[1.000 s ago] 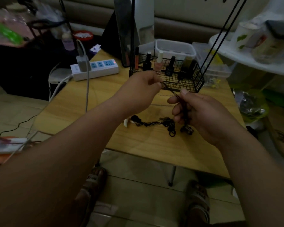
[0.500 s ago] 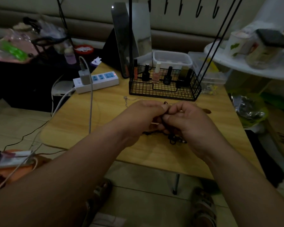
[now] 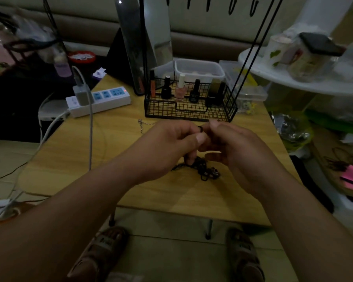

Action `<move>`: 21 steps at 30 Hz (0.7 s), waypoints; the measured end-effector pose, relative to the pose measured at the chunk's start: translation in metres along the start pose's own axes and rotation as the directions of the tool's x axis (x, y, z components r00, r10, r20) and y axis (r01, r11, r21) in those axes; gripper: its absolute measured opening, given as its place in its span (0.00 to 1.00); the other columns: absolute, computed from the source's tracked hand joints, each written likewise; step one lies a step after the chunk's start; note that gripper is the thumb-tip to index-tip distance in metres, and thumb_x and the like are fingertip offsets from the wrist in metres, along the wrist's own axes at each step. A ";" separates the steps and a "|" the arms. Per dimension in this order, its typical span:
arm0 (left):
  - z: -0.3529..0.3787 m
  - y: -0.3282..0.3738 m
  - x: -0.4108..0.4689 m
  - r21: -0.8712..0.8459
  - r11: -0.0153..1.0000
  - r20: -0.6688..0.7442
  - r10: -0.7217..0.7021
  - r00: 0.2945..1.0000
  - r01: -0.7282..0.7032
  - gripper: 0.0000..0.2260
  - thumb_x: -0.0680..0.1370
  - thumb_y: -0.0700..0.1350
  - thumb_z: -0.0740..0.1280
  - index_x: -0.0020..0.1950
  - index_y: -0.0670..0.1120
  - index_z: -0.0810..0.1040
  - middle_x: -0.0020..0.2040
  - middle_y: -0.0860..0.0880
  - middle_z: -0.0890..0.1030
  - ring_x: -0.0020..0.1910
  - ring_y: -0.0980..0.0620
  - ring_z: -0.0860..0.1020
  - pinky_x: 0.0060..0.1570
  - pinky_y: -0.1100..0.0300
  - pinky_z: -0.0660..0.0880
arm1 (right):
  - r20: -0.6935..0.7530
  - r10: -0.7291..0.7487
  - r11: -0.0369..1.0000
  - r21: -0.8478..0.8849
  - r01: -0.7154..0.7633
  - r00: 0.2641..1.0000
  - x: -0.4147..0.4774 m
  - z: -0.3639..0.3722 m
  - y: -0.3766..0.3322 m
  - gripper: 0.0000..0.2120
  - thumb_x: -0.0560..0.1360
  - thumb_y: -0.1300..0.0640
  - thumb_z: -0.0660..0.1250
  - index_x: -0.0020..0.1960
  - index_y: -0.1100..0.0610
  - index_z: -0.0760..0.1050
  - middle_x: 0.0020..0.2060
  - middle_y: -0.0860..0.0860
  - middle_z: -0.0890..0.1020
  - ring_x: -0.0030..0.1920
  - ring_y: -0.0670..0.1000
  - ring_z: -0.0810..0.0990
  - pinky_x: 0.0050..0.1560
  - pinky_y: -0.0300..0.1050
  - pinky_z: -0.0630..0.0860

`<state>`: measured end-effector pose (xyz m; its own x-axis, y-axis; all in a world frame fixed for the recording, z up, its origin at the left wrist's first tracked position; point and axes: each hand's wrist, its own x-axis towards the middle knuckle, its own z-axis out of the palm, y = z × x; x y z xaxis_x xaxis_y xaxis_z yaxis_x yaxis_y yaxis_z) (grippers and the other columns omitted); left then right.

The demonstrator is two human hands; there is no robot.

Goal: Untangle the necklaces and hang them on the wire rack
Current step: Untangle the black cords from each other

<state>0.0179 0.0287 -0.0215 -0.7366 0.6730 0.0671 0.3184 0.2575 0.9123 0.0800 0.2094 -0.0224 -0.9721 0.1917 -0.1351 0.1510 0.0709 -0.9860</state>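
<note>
1. The left hand (image 3: 171,147) and the right hand (image 3: 234,147) were held close together above the light wooden table (image 3: 90,151). Each had its thumb and fingers curled, pinching a small loop of black cord (image 3: 200,129) between them.
2. The tangled black cord necklaces (image 3: 202,169) lay as a clump on the table just beneath the hands. The fingers hid how the pinched loop ran down to the clump.
3. The clump's long axis ran left to right. Its round metallic bead (image 3: 215,171) pointed right, and a thin strand trailed left.
4. A thin silver chain (image 3: 143,124) lay apart on the table, to the far left of the hands and near the black wire rack (image 3: 190,112), whose hooks stood far above.
5. Probable fault: drawing the hands apart on the wrong strand would tighten the knot rather than free it.
6. Probable fault: raising the loop would drag the whole clump, and the swinging bead could catch in the cords again or snag the rack's mesh.
</note>
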 end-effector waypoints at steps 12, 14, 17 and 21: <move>-0.004 -0.003 0.011 -0.252 0.965 0.177 -0.026 0.984 0.071 0.11 0.86 0.40 0.61 0.52 0.36 0.80 0.40 0.45 0.77 0.35 0.51 0.70 0.41 0.59 0.73 | 0.058 0.010 0.959 0.283 -0.027 0.998 0.002 0.000 -0.002 0.10 0.80 0.56 0.67 0.58 0.58 0.80 0.39 0.52 0.81 0.42 0.50 0.81 0.55 0.51 0.77; -0.002 -0.002 0.014 -0.332 0.938 0.167 -0.049 0.985 0.103 0.08 0.85 0.40 0.62 0.53 0.40 0.80 0.41 0.45 0.81 0.34 0.53 0.72 0.40 0.60 0.75 | 0.025 -0.002 0.950 0.311 -0.006 1.000 0.006 0.000 -0.003 0.07 0.81 0.57 0.66 0.56 0.58 0.79 0.38 0.51 0.81 0.40 0.50 0.81 0.51 0.49 0.78; -0.001 -0.002 0.018 -0.473 0.875 0.115 -0.059 0.992 0.107 0.07 0.85 0.40 0.62 0.54 0.42 0.79 0.44 0.45 0.82 0.37 0.51 0.76 0.43 0.56 0.78 | 0.001 -0.008 0.948 0.317 0.008 1.000 0.009 -0.002 -0.005 0.10 0.84 0.54 0.61 0.52 0.58 0.79 0.39 0.52 0.82 0.42 0.51 0.82 0.51 0.50 0.79; -0.002 -0.001 0.021 -0.599 0.799 0.033 -0.028 0.999 0.042 0.07 0.84 0.39 0.63 0.53 0.42 0.81 0.51 0.43 0.82 0.45 0.49 0.80 0.50 0.55 0.81 | 0.048 0.025 0.935 0.351 -0.040 0.999 0.009 0.004 -0.005 0.20 0.86 0.47 0.55 0.53 0.59 0.80 0.39 0.53 0.83 0.42 0.52 0.84 0.50 0.50 0.80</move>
<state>0.0011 0.0407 -0.0201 -0.7255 0.6876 0.0280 -0.1343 -0.1813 0.9742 0.0701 0.2068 -0.0190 -0.9755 0.1466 -0.1639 0.1170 -0.2853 -0.9513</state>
